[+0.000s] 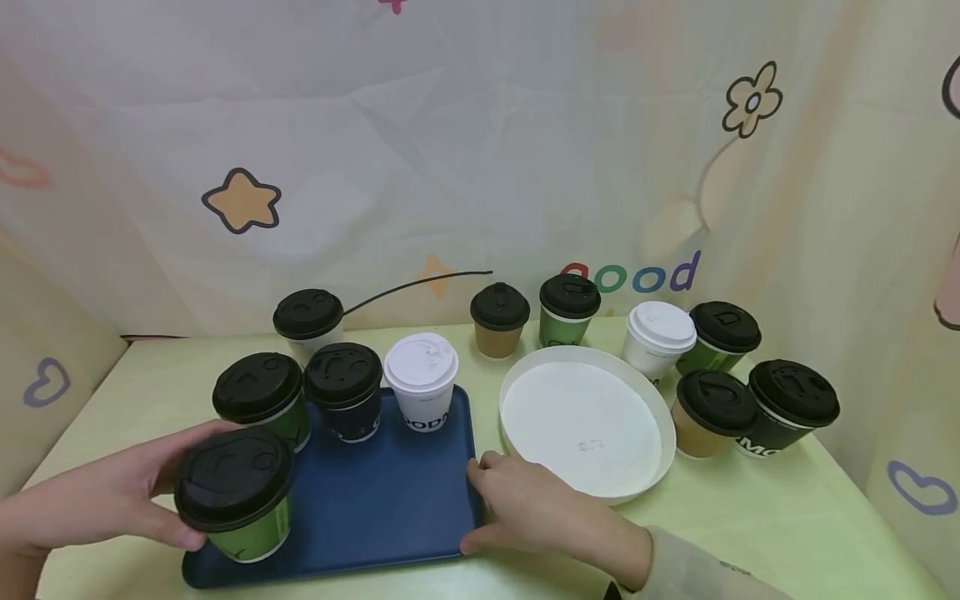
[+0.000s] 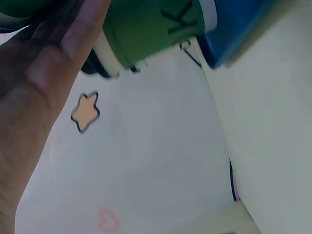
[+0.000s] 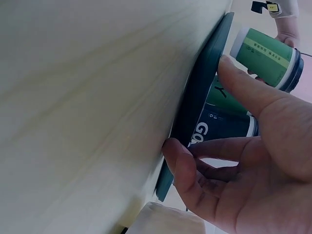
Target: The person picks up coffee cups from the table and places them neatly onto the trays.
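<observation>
On the left, my left hand (image 1: 127, 492) grips a green paper cup (image 1: 255, 529) with a black lid, its thumb on the near side and fingers behind. That cup is over the front-left part of a blue tray (image 1: 390, 508); whether its base touches the tray I cannot tell. My right hand (image 1: 525, 508) holds the tray's right edge, with the thumb (image 3: 243, 83) and curled fingers (image 3: 180, 165) at the rim. Standing at the tray's back are another green cup (image 1: 258, 392), a black cup (image 1: 345, 396) and a white cup (image 1: 422, 379).
Behind the tray stands a black-lidded white cup (image 1: 307, 321). A round white tray (image 1: 585, 417) lies to the right. Around it are a small brown cup (image 1: 498, 321), a green cup (image 1: 567, 312), a white-lidded cup (image 1: 660, 337), another brown cup (image 1: 708, 417) and a black cup (image 1: 787, 408).
</observation>
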Demonstrator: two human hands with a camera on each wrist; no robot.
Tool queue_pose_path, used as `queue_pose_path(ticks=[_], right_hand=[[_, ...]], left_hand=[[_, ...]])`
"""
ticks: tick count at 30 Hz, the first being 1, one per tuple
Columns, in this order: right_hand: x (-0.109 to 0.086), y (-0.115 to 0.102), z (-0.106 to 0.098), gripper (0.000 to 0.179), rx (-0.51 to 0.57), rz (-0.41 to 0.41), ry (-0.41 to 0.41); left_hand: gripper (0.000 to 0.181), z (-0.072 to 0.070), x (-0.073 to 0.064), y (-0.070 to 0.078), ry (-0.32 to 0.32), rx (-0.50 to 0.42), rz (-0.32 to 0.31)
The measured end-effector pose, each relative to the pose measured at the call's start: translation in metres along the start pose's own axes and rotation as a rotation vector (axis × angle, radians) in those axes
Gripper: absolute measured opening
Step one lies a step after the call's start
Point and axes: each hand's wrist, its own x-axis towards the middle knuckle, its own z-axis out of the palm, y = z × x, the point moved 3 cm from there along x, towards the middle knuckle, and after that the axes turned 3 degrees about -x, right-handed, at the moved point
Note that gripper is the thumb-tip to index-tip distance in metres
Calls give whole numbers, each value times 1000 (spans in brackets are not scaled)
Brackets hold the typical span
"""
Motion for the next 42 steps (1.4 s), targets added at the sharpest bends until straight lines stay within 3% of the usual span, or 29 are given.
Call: queue_pose_path(ticks=[3,8,13,18,27,36,42], right_hand=[[0,1,0,88,1,3,-3],[0,1,-1,88,9,0,-4],[0,1,0,89,6,-6,1],[-1,3,-1,90,1,-11,6],[-3,3,0,90,-27,-8,18],[-3,4,-1,87,-17,-5,25],[-2,3,1,89,-5,-5,14]], left_hand=[[89,14,16,14,-10,-15,1],[86,38,43,38,-18,-56,55],[87,59,68,50,2,-92,57],[86,76,88,55,48,-82,50],[85,97,112,56,112,-91,16],[90,106,130,53,159,-112,-40],[92,110,133,50,202,-63,-40]])
